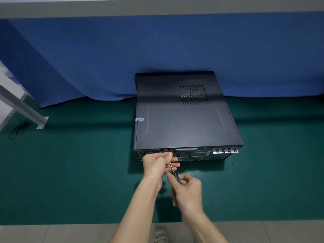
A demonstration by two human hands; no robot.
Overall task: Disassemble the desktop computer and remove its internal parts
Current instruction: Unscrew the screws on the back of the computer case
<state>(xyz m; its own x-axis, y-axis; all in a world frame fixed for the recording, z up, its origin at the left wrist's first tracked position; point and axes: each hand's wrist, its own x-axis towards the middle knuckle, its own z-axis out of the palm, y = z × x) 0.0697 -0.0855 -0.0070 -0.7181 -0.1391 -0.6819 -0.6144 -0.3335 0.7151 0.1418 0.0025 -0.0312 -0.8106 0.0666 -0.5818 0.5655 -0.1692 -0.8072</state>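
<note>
Desktop computer (184, 113) flat on green mat (70, 172), rear panel facing person. Left hand (157, 165) pinches screwdriver (172, 168) shaft, steadying tip at rear screw; right hand (188, 190) curled round handle, likely for turning.

Left hand (157, 164), right hand (189, 190), screwdriver (175, 174) at computer (184, 120)

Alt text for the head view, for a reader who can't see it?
Two hands hold a screwdriver to the rear panel of a closed black desktop computer: the left hand pinches the shaft, the right hand grips the handle. The computer lies flat on a green mat, a blue cloth behind it.
</note>
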